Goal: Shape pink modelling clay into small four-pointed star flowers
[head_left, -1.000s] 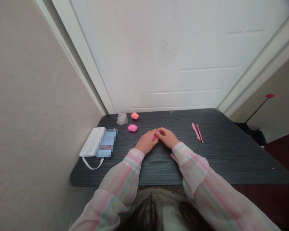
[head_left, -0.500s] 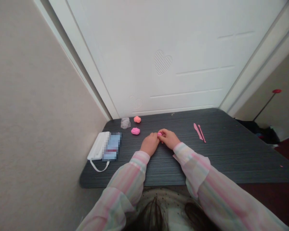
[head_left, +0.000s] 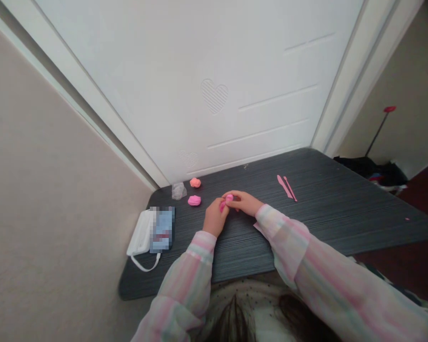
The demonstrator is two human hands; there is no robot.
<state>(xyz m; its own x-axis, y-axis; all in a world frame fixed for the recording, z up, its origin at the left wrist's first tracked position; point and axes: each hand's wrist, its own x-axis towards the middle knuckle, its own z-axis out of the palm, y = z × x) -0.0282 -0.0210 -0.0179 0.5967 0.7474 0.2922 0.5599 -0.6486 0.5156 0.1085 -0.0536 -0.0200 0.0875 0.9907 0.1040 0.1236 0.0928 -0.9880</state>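
Pink modelling clay shows between my two hands above the table. My left hand is closed on a part of it, with some pink showing by the thumb. From the other side, my right hand pinches the clay between thumb and fingers. The palms and some fingertips are hidden. Left of my hands lies a bright pink clay lump, and behind that an orange clay lump. A crumpled clear plastic wrapper sits beside them.
On the dark table lie a pink plastic knife and a thin pink stick tool at right. A white power bank with a cable is beside a blurred-out phone at left. A white door stands behind.
The view has tilted and shifted. My hands have turned the clay, so more pink shows between them, and my right fingers now reach over toward the left hand.
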